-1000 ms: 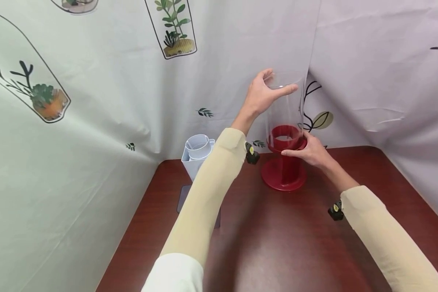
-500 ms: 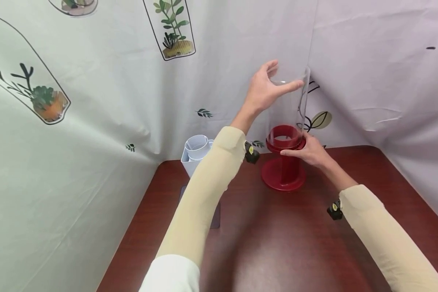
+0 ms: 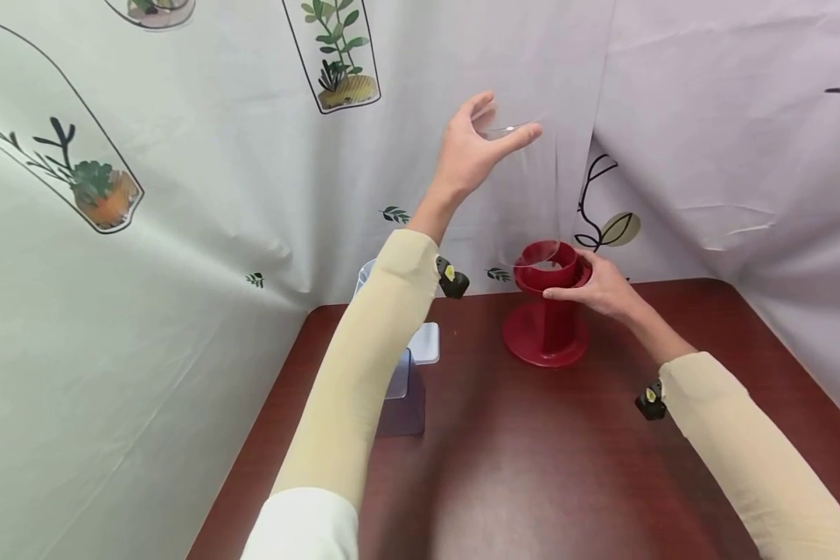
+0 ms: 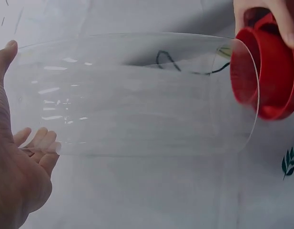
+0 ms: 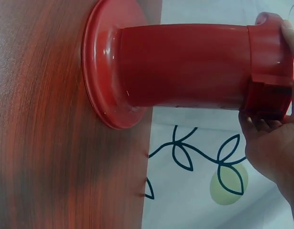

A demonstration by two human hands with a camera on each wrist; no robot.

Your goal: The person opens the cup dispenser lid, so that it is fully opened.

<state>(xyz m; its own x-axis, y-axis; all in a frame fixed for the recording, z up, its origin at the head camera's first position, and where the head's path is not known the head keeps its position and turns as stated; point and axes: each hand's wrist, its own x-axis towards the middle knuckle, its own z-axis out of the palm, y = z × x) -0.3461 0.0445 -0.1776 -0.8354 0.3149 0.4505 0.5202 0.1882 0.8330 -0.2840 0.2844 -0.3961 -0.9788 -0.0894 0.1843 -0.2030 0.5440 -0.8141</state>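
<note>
A clear plastic cylinder (image 4: 137,105) is gripped near its upper end by my left hand (image 3: 469,148), thumb and fingers spread round the wall. Its lower rim hangs apart from the red stand, up and to the left of the stand's collar in the head view. That red stand (image 5: 185,67) stands upright on the table, with a round foot, a column and a ring-like top. My right hand (image 3: 598,288) holds the stand's top collar, thumb in front and fingers behind. In the right wrist view some fingertips are hidden behind the collar.
Left of the stand, partly behind my left sleeve, are a pale container (image 3: 365,272), a white flat piece (image 3: 425,342) and a dark translucent box (image 3: 406,412). Printed cloth (image 3: 420,155) hangs behind the brown table (image 3: 532,467).
My left hand has lifted the clear cylinder off the red stand's top and moved it left and up. The right hand keeps its hold on the stand.
</note>
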